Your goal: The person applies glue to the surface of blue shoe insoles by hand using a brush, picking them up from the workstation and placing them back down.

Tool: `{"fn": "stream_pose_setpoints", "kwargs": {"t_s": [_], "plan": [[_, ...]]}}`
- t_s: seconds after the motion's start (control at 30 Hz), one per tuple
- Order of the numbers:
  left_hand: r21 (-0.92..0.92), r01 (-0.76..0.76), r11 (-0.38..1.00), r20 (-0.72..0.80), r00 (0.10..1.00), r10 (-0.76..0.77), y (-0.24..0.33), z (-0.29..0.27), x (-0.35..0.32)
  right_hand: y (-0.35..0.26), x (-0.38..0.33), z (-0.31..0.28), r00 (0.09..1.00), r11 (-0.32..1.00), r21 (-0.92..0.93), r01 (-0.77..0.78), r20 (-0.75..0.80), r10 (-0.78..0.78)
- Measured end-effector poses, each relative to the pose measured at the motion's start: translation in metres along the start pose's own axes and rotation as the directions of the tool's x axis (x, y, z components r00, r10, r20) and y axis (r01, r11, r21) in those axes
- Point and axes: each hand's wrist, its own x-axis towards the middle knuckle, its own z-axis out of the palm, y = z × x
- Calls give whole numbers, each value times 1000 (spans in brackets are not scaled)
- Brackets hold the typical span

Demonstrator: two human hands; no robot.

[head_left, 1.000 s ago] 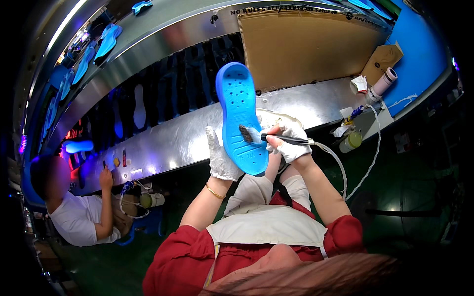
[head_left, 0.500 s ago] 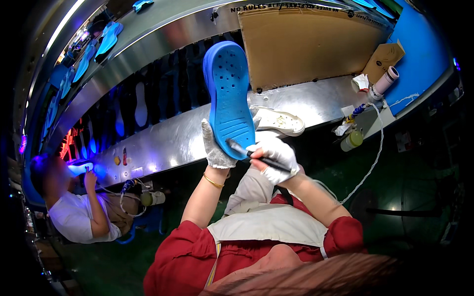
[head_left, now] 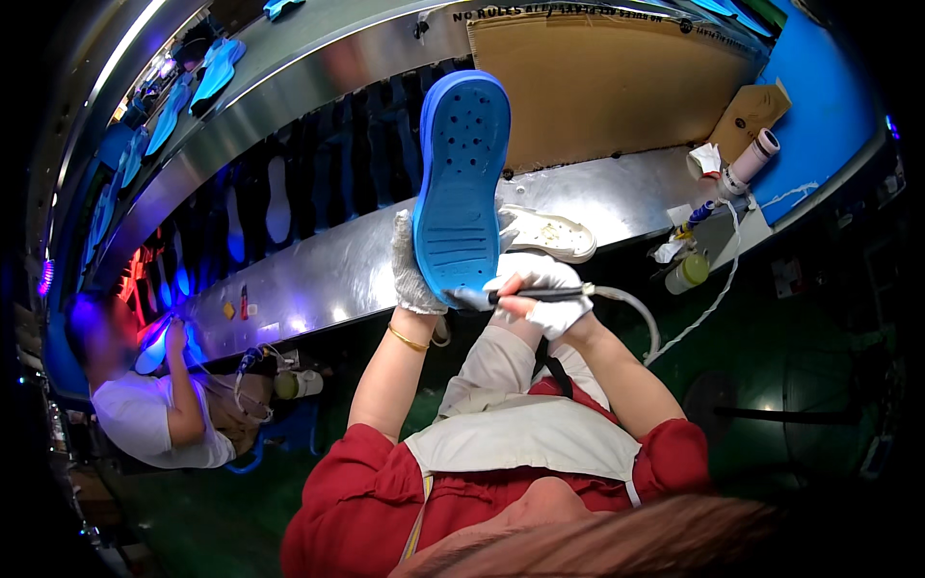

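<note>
A blue shoe sole (head_left: 464, 183) with small holes at its far end and grooves near its heel is held upright in front of me. My left hand (head_left: 412, 275), in a grey glove, grips its left edge and lower end; part of the fingers is hidden behind it. My right hand (head_left: 554, 310), in a white glove with some fingertips bare, is closed around a black-handled brush (head_left: 535, 296). A pale hose runs from the handle's rear end. The bristles touch the heel end of the sole. Beyond my right hand, a white sole (head_left: 549, 234) lies on the metal bench.
The metal bench (head_left: 352, 275) runs below a conveyor carrying blue soles (head_left: 220, 69). A cardboard sheet (head_left: 617, 87) leans behind. To the right stand a pink bottle (head_left: 754, 154) and a yellow-green container (head_left: 687, 275). At left, a co-worker (head_left: 159, 414) sits handling a blue-lit sole.
The sole has shifted slightly right and turned more upright. My right hand and brush have moved a little, with the bristles now lower at the heel edge.
</note>
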Motion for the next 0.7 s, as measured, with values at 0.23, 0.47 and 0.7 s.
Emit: {"fn": "stream_pose_setpoints", "kwargs": {"t_s": [0.23, 0.47, 0.7], "plan": [[166, -91, 982, -120, 986, 112, 11, 26, 7, 2, -10, 4, 992, 932, -340, 124, 42, -116], [121, -76, 990, -6, 997, 77, 20, 38, 4, -6, -12, 6, 998, 966, 250, -65, -6, 69], [133, 47, 990, -57, 998, -40, 26, 37, 3, -17, 15, 2, 903, 767, -476, 430, 227, -365]]}}
